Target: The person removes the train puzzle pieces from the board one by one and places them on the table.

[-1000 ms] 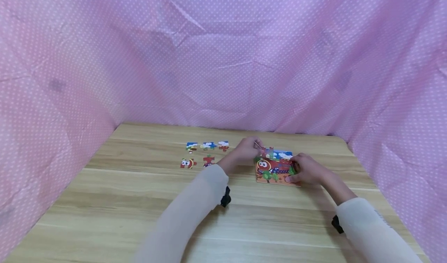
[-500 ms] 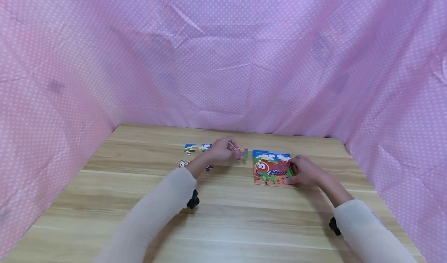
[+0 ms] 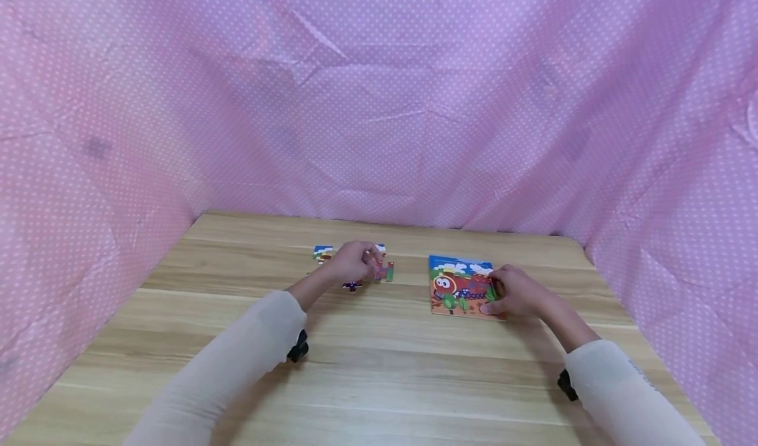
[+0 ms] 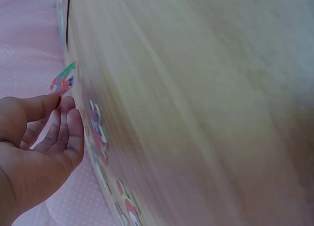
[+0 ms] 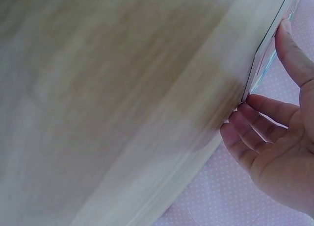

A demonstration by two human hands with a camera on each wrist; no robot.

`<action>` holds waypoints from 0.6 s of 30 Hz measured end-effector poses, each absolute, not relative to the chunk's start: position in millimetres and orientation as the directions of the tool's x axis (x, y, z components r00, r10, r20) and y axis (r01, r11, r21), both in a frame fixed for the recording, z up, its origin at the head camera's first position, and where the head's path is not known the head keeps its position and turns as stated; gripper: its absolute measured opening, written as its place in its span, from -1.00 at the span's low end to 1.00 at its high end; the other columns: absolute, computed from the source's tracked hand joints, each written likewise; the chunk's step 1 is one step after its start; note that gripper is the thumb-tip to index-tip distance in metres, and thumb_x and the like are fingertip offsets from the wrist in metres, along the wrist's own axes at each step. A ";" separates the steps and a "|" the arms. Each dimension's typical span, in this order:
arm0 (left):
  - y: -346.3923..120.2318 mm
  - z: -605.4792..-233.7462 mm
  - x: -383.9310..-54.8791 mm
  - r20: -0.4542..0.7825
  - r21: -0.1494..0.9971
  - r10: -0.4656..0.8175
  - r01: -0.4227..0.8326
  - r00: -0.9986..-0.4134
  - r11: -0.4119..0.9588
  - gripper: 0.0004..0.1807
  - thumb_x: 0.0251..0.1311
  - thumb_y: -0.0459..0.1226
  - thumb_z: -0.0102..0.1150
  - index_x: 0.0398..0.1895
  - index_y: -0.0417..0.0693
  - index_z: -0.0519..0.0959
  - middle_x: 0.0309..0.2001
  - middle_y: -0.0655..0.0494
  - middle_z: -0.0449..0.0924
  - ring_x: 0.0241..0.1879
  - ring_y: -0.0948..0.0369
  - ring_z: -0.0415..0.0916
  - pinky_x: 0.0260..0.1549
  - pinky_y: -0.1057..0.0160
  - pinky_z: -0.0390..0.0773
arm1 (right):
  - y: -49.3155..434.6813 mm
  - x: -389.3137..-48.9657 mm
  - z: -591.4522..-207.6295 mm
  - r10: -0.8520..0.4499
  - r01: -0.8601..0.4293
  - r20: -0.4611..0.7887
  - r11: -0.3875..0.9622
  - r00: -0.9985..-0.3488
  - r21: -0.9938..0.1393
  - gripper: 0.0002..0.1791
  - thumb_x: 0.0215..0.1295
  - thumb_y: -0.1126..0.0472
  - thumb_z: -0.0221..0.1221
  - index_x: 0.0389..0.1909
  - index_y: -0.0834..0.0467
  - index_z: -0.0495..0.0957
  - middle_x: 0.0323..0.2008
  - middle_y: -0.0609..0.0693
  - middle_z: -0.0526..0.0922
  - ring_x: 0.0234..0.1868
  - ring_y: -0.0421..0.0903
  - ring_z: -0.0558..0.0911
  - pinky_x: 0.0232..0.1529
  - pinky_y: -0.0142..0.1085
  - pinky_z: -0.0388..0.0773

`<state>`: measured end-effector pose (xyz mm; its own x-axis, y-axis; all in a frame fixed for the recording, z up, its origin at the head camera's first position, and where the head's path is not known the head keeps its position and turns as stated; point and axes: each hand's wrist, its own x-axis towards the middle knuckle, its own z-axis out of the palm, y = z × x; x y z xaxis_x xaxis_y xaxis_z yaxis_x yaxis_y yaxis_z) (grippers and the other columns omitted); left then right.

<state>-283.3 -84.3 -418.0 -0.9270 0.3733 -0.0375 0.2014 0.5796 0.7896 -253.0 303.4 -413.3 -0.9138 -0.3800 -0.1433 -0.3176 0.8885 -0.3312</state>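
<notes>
My left hand (image 3: 353, 262) pinches a red and green jigsaw piece (image 3: 387, 272) between thumb and fingertip, just over the table. In the left wrist view the held piece (image 4: 64, 80) sticks out past the fingertips, apart from the wood. Several loose jigsaw pieces lie below and around this hand, one with blue sky (image 3: 322, 252) and a dark one (image 3: 352, 287); the hand covers others in part. To the right lies a square picture puzzle board (image 3: 453, 288) with a red, big-eyed cartoon figure. My right hand (image 3: 518, 291) grips its right edge, thumb on top and fingers along the side.
A light wooden table (image 3: 414, 380) carries everything. Pink dotted cloth (image 3: 379, 104) hangs behind it and along both sides. Bare wood lies between the loose pieces and the board.
My left hand has moved left from the board's upper corner to the loose pieces, carrying the red and green jigsaw piece. The right hand has stayed on the puzzle board's edge.
</notes>
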 end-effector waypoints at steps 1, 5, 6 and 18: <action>-84.8 -418.5 -283.4 -0.040 0.785 0.371 0.201 -0.928 0.586 -0.71 0.19 -0.59 0.16 -0.11 -0.13 0.63 -0.31 0.03 0.62 -0.41 0.21 0.47 -0.52 0.33 0.46 | 303.3 -252.9 -413.5 -0.379 -0.317 -0.143 0.889 -0.914 -0.330 -0.01 0.14 -0.19 0.47 0.31 0.50 0.39 0.22 0.43 0.42 0.27 0.40 0.41 0.31 0.28 0.31; -84.8 -421.3 -285.0 -0.036 0.764 0.366 0.211 -0.930 0.610 -0.72 0.18 -0.60 0.14 -0.16 -0.11 0.63 -0.36 0.07 0.62 -0.44 0.22 0.47 -0.54 0.34 0.44 | 303.6 -252.7 -414.0 -0.375 -0.313 -0.142 0.890 -0.916 -0.330 -0.02 0.14 -0.18 0.47 0.30 0.49 0.39 0.22 0.42 0.43 0.26 0.39 0.41 0.31 0.28 0.31; -84.6 -421.8 -285.6 -0.035 0.759 0.368 0.215 -0.929 0.615 -0.72 0.18 -0.59 0.14 -0.17 -0.10 0.63 -0.37 0.09 0.63 -0.44 0.23 0.48 -0.55 0.34 0.45 | 303.8 -252.7 -414.1 -0.375 -0.314 -0.141 0.891 -0.916 -0.329 -0.02 0.14 -0.18 0.47 0.30 0.49 0.40 0.22 0.42 0.43 0.26 0.39 0.41 0.31 0.28 0.31; -85.3 -423.2 -289.5 -0.040 0.672 0.385 0.261 -0.922 0.693 -0.88 0.18 -0.46 0.37 -0.23 -0.13 0.73 -0.31 0.12 0.70 -0.34 0.24 0.57 -0.31 0.29 0.57 | 304.5 -253.1 -414.9 -0.378 -0.317 -0.140 0.889 -0.915 -0.330 -0.01 0.14 -0.18 0.47 0.31 0.49 0.39 0.23 0.43 0.42 0.27 0.39 0.41 0.31 0.27 0.31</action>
<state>-289.5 -85.3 -423.2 -0.9219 0.3853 -0.0399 0.2608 0.6934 0.6717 -253.1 304.5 -414.9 -0.9153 -0.3778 -0.1398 -0.3167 0.8893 -0.3299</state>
